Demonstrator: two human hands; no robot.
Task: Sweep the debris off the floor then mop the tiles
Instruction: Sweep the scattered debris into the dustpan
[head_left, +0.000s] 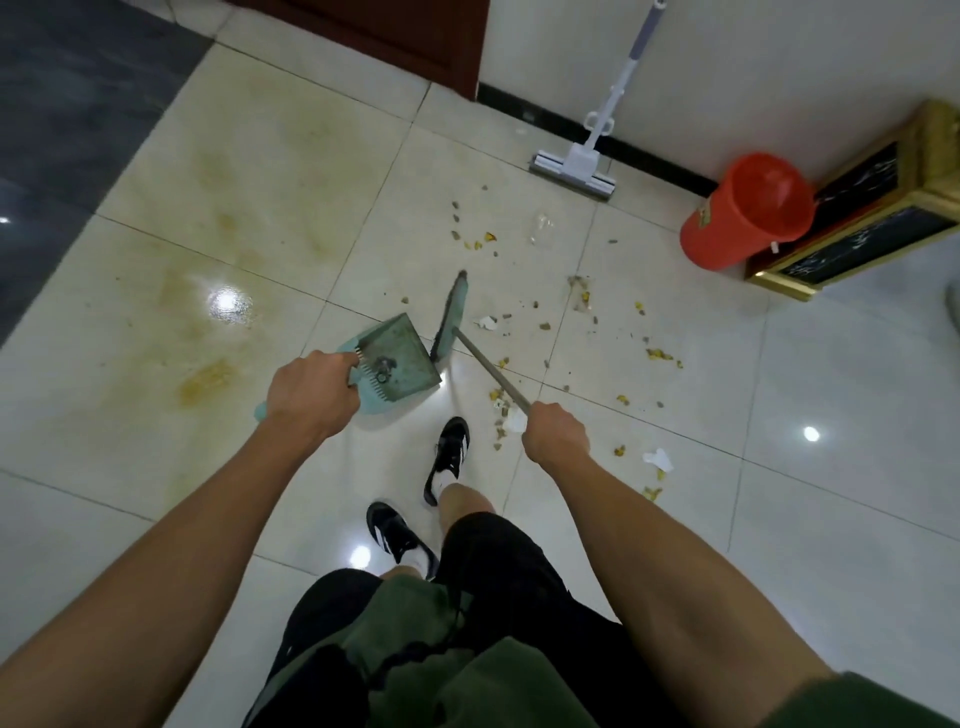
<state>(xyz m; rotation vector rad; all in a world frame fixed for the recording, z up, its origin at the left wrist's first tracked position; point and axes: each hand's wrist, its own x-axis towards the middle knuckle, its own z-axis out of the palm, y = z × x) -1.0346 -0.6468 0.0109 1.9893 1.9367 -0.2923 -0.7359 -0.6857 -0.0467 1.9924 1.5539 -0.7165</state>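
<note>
While both arms reach forward in the head view, the left hand (310, 389) is closed around the handle of a teal dustpan (400, 356), whose soiled tray sits low over the tiles just ahead of the person's shoes, at about 12 o'clock from the feet. A small clump of dark dirt lies inside the tray near its comb teeth. The right hand (557, 434) is wrapped in a fist around the thin metal handle of a broom (451, 317), and the handle slants up toward 10 o'clock to the teal broom head, which stands on edge just beside the open right lip of the dustpan.

Debris (582, 299) is scattered across the pale floor tiles (831, 364) from 12 to 3 o'clock of the broom head: yellow flakes, small grey-brown bits and a few white paper scraps, some lying just beside the broom handle near the right hand. Yellowish stains mark the tiles at 9 to 11 o'clock of the dustpan.

At 1 o'clock, well apart from the hands, a white sponge mop (574, 166) leans against the wall with its head on the floor. An orange bucket (745, 213) stands at 2 o'clock, beside a gold-framed dark panel (872, 228) propped at the wall.
</note>
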